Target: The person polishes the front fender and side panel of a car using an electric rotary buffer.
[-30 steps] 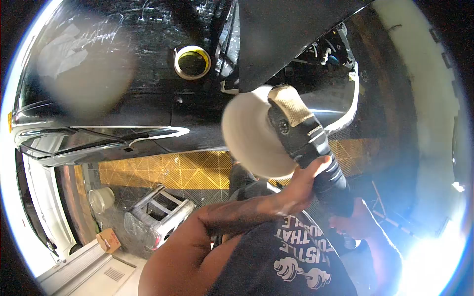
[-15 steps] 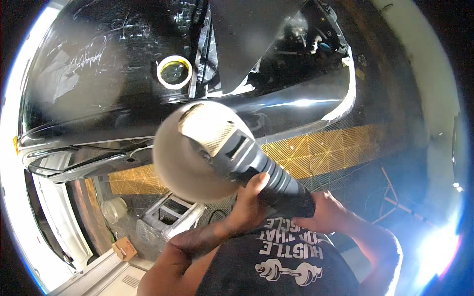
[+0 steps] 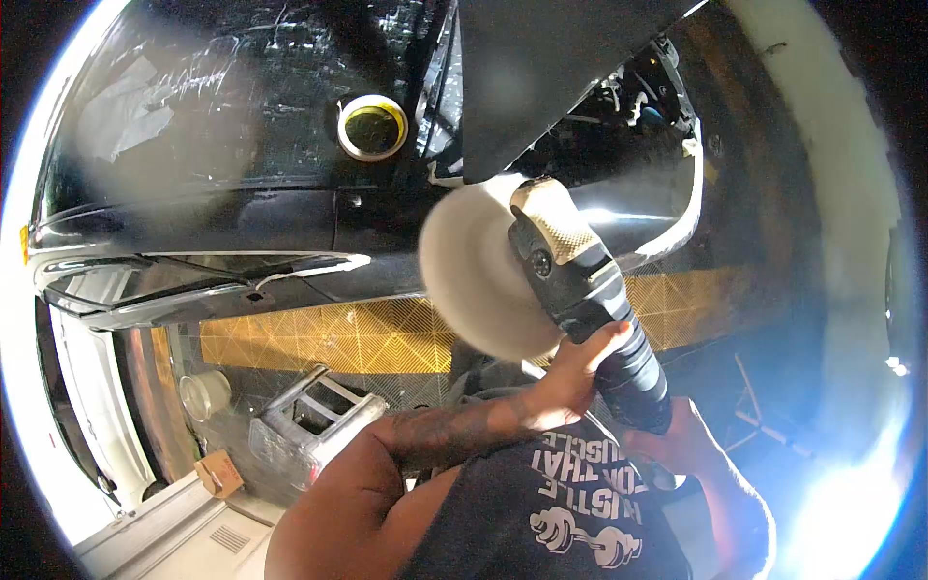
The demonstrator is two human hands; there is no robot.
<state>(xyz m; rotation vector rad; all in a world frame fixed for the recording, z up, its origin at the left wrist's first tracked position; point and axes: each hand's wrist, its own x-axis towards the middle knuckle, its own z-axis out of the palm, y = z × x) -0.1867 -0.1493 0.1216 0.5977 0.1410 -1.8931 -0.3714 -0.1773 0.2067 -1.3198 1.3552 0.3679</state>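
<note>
My left hand wraps around the ribbed black body of a rotary polisher. Farther back, my right hand grips the rear end of its handle. At the front of the tool is a round, pale polishing pad, whose surface looks smooth or blurred. The pad is over the side of a black car; whether it touches the paint I cannot tell. A roll of tape with a yellowish inside lies on the car, left of a dark raised panel.
Yellow floor tiles run beside the car. Behind my left arm stand a step stool, a white bucket and a small cardboard box. A thin-legged stand is at the right, near a bright light.
The polisher has moved right along the car, and its pad has swung from facing more toward me to a steeper angle. Both hands keep hold of it. The camera view has shifted slightly.
</note>
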